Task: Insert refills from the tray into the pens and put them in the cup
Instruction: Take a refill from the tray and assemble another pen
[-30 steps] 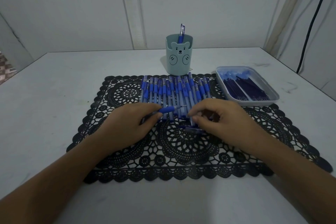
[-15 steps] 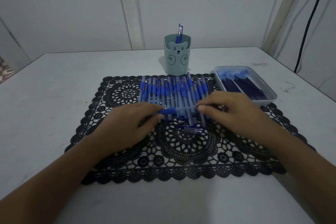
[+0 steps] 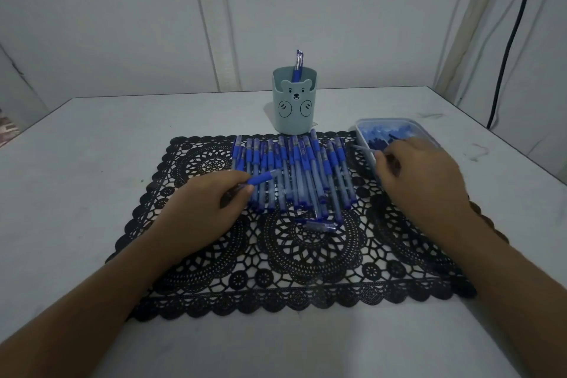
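Observation:
My left hand (image 3: 208,209) grips a pen barrel (image 3: 262,178) by its rear end, the blue grip pointing right over the row of pens (image 3: 302,175) on the black lace mat (image 3: 306,258). My right hand (image 3: 423,181) hovers over the near end of the refill tray (image 3: 363,132) and pinches a thin pale refill-like stick (image 3: 363,149) that points left. Dark blue refills (image 3: 380,141) lie in the tray, partly hidden by that hand. The bear-faced cup (image 3: 294,113) stands behind the pens with one pen (image 3: 298,64) upright in it.
A loose pen piece (image 3: 320,226) lies on the mat in front of the row. The white table (image 3: 92,163) ends close behind the cup and to the right of the tray. A black cable (image 3: 515,24) hangs down the right wall.
My right hand let go of the pen's front end and moved right to the tray, carrying a thin stick. My left hand kept the pen barrel almost in place.

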The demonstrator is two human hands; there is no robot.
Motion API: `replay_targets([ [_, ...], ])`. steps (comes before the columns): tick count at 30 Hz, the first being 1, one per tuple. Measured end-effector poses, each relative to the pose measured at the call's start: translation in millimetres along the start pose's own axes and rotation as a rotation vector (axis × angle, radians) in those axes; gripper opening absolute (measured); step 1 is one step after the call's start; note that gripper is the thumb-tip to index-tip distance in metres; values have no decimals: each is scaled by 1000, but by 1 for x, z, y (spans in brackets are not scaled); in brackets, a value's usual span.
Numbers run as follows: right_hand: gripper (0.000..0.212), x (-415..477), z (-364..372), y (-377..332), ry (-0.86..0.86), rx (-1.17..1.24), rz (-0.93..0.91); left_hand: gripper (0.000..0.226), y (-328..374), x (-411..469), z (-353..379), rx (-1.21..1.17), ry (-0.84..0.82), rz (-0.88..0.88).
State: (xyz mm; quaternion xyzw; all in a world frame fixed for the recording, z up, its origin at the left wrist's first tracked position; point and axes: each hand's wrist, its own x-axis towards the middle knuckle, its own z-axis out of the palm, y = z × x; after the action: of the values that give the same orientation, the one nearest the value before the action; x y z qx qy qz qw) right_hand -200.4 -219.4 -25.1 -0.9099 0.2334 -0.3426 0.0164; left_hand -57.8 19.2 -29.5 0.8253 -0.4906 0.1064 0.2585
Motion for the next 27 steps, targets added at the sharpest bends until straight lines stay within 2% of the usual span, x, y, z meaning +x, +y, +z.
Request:
replay_targets([
  [3, 27, -3, 4, -3, -78, -92, -70, 27, 0, 0, 2, 5, -10, 14],
  [6, 36, -3, 2, -3, -225, -123, -31, 39, -1, 0, 2, -9, -9, 17],
  [10, 48, 2, -2, 1, -210, -22, 48, 46, -4, 0, 3, -2, -1, 37],
  [13, 41, 10, -3, 12, -128, 31, 128, 49, -5, 0, 4, 3, 5, 44],
  [16, 32, 21, 2, 31, -85, -29, 181, 48, -4, 0, 4, 7, 0, 39],
  [19, 29, 30, 9, 49, -196, -158, 277, 48, -3, 0, 6, 16, 5, 29],
  [22, 29, 35, 15, 58, -341, -188, 357, 48, -3, -1, 7, 22, 5, 9],
  [27, 21, 43, 21, 56, -395, -138, 386, 45, 1, -2, 11, 53, 13, 24],
])
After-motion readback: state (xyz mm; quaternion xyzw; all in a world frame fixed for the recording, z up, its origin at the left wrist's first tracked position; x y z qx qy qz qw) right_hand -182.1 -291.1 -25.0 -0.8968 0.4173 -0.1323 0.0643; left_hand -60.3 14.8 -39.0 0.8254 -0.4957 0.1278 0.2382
